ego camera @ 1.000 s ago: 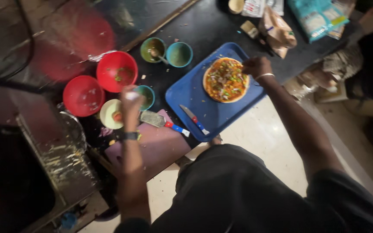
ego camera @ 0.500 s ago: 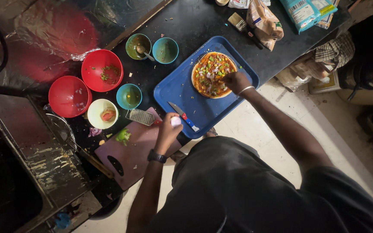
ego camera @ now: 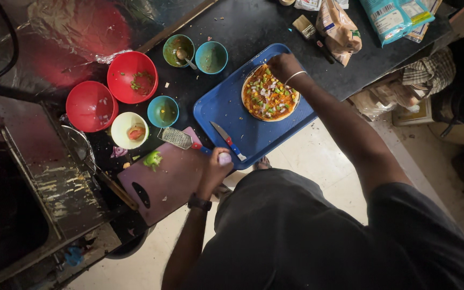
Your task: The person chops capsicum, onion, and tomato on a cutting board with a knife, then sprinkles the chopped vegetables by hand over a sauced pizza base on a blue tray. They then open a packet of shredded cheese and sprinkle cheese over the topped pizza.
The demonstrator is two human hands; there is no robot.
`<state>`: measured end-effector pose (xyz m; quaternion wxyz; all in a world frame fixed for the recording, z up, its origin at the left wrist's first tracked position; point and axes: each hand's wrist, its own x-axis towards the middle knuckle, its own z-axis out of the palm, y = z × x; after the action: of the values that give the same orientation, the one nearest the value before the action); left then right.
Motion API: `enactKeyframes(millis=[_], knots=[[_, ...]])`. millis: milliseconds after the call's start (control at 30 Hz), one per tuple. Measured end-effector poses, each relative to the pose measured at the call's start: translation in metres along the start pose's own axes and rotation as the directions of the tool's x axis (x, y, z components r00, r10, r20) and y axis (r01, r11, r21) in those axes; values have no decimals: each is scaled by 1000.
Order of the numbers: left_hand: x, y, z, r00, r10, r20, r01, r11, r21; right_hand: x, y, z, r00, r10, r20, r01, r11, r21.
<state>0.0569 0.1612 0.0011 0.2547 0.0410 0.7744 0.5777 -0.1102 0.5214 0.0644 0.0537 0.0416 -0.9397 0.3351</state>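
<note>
Left hand (ego camera: 214, 169) is clenched around a small pale object (ego camera: 225, 158) – its kind cannot be told – at the near edge of the blue tray (ego camera: 218, 107), just beside the purple cutting board (ego camera: 162, 180). Right hand (ego camera: 283, 65) is curled, fingertips resting on the far rim of the topped pizza (ego camera: 268, 95); nothing visibly gripped. Pizza sits on the tray's far right part; a red-handled knife (ego camera: 227, 140) lies on the tray nearer the body. A grater (ego camera: 177, 138) and red, teal and cream bowls are set left on the black counter (ego camera: 248, 24) – foil behind, pale floor below.
</note>
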Motion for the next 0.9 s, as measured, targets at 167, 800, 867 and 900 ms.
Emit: enactKeyframes(millis=[167, 800, 867, 900], knots=[[-14, 7, -3, 998, -58, -12, 59, 994, 95, 1, -9, -3, 990, 103, 97, -106, 994, 24], [-18, 39, -3, 998, 57, -8, -57, 973, -226, -34, 10, 0, 995, -71, -63, 82, 979, 185], [-18, 42, -6, 995, 96, -34, -100, 976, -191, -47, 14, 10, 995, -88, -54, 91, 995, 50], [-19, 43, -8, 993, 105, -50, -112, 976, -185, -51, 16, 16, 992, -103, -67, 101, 994, -29]])
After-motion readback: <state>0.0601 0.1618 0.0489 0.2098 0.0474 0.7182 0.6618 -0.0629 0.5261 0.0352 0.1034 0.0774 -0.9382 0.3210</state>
